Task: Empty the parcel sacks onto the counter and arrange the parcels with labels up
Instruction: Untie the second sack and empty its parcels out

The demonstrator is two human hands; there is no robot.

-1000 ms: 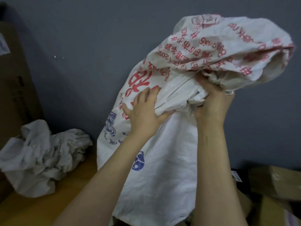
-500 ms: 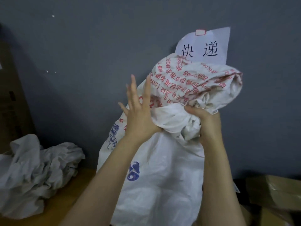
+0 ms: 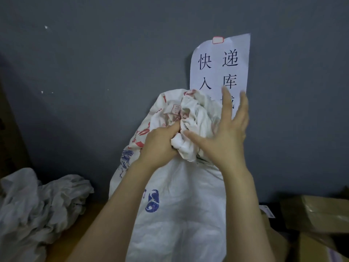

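A white woven parcel sack (image 3: 177,208) with red and blue print hangs in front of me, its upper part bunched into a wad. My left hand (image 3: 160,146) grips that bunched fabric with curled fingers. My right hand (image 3: 224,137) lies against the wad from the right, its fingers straight and spread. Cardboard parcels (image 3: 317,216) lie at the lower right, partly behind the sack. The sack's lower end is out of frame.
A second crumpled white sack (image 3: 35,207) lies on the wooden counter (image 3: 75,233) at the left. A paper sign (image 3: 219,67) is taped to the grey wall behind. A brown cardboard edge (image 3: 9,133) stands at the far left.
The bunched sack top has come down lower and smaller. My left hand went from spread to gripping the fabric; my right hand released its grip and now lies spread. More of the sign shows.
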